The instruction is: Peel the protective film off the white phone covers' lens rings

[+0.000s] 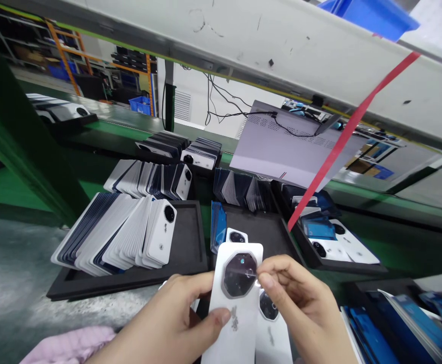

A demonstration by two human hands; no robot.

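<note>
My left hand [190, 313] grips a white phone back cover [234, 323] by its left edge, thumb on the face. A large dark eight-sided camera window [239, 274] fills the cover's upper part. At that window's right edge, the thumb and forefinger of my right hand [300, 298] are pinched together. Something thin and clear may be between those fingertips, too small to make out. Beneath the held cover, another white cover with a dark camera window [269, 306] partly shows. A smaller white cover [237, 234] peeks out behind its top.
On the left, a black tray [190, 232] bears rows of white and dark covers [130, 232]. The middle tray [262, 227] holds upright covers. More covers with blue film [319, 230] lie right. A red strap [351, 131] slants down from the shelf [243, 40], before a grey panel [292, 151].
</note>
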